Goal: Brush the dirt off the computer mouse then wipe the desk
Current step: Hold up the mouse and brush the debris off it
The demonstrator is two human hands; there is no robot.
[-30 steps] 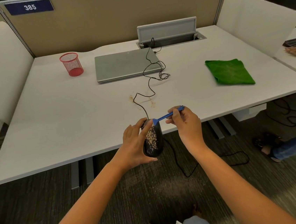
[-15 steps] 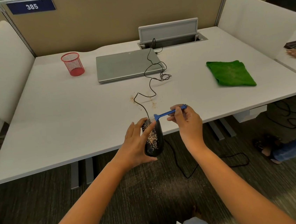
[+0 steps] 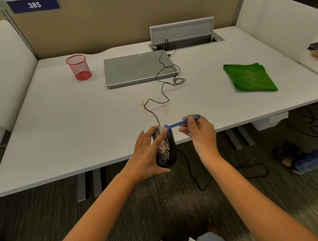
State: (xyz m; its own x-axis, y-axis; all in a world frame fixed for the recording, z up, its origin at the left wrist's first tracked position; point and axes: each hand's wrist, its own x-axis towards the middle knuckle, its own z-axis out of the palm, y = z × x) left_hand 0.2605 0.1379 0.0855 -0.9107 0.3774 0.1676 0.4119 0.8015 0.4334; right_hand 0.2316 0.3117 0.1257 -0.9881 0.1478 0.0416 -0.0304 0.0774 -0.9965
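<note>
Mouse (image 3: 166, 149): black, speckled w/ tan dirt, held just off tabletop (image 3: 76, 129) front edge
Left hand (image 3: 148, 156): grasping mouse
Right hand (image 3: 200, 130): pinching blue brush (image 3: 178, 123), bristles at mouse's far end
Tabletop: dirt specks (image 3: 166, 110) by cord; green cloth (image 3: 249, 77) right; laptop (image 3: 139, 67), red mesh cup (image 3: 79, 67) behind
</note>
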